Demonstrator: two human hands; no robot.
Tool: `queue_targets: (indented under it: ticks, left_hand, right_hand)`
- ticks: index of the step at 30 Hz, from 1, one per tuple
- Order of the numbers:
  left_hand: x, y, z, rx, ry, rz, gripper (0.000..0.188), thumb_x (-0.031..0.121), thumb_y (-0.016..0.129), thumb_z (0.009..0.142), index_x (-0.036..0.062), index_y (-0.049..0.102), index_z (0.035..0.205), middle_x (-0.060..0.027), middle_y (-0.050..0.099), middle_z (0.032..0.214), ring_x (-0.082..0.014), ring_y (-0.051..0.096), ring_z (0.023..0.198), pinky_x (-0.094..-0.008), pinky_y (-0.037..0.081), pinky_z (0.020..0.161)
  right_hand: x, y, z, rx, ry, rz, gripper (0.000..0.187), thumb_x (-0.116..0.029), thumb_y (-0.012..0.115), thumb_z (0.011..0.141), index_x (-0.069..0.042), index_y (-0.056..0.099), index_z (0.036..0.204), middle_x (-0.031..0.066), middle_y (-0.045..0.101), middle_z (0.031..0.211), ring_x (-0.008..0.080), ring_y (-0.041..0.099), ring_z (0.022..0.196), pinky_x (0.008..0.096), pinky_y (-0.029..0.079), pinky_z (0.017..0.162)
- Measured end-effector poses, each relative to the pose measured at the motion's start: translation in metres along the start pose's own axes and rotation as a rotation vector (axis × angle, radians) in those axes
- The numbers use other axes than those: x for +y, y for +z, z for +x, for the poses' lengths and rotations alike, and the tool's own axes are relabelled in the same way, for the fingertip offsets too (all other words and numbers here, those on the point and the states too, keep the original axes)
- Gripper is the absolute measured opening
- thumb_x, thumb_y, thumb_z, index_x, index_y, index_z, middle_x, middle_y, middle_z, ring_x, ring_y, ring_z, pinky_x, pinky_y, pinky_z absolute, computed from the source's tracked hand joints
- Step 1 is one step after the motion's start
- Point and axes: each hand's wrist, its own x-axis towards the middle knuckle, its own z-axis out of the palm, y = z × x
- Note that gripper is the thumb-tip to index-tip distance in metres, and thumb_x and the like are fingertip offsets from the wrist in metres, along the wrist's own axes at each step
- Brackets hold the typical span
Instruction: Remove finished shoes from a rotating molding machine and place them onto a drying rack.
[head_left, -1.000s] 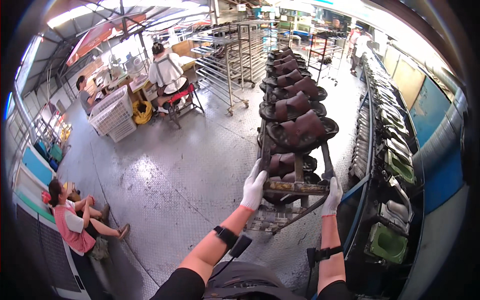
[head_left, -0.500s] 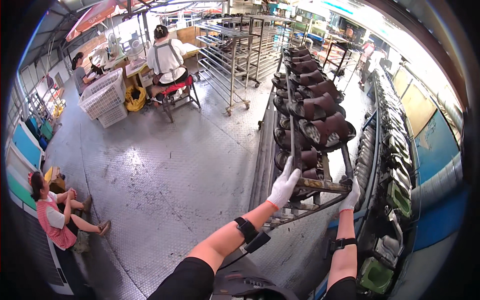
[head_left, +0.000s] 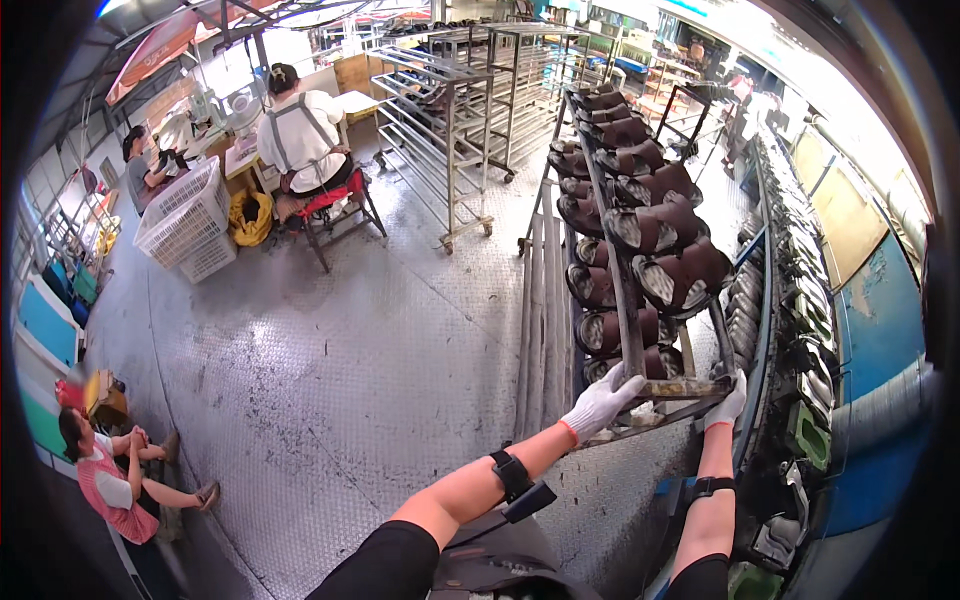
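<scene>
A tall metal shoe rack (head_left: pixel 626 300) stands in front of me, its tiers filled with brown two-strap sandals (head_left: pixel 657 225). My left hand (head_left: pixel 602 403), in a white glove, is closed around the near left corner of the rack, at the foot of its slanted post. At the near right corner, my right hand (head_left: pixel 728 401), gloved the same way, is closed on the frame. Its fingertips are partly hidden behind the metal. Between the two hands runs a worn crossbar (head_left: pixel 685 388).
Right of the rack runs a long conveyor line (head_left: pixel 762 290) carrying shoe moulds (head_left: pixel 808 436). Bare metal racks (head_left: pixel 450 150) stand farther back. One person (head_left: pixel 305 135) sits on a red stool, another (head_left: pixel 110 475) sits low at left. White crates (head_left: pixel 185 215) stand near a table.
My left hand's fingers, stretched up along the post before, are now wrapped at its foot. Both hands and the rack's near end appear farther right in view, and the view itself has shifted.
</scene>
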Motion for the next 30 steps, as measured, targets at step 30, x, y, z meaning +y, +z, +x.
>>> queue_targets:
  ticks: [30]
  left_hand:
    - [-0.068, -0.204, 0.209, -0.471, -0.350, 0.267, 0.052, 0.046, 0.054, 0.102, -0.0007, 0.065, 0.122, -0.0041, 0.068, 0.098, -0.0104, 0.060, 0.089, -0.0301, 0.050, 0.085]
  right_hand:
    - [0.100, 0.134, -0.019, -0.130, 0.016, 0.047, 0.047, -0.038, 0.055, 0.102, -0.008, 0.054, 0.137, 0.0083, 0.058, 0.134, 0.0198, 0.057, 0.117, 0.0357, 0.045, 0.098]
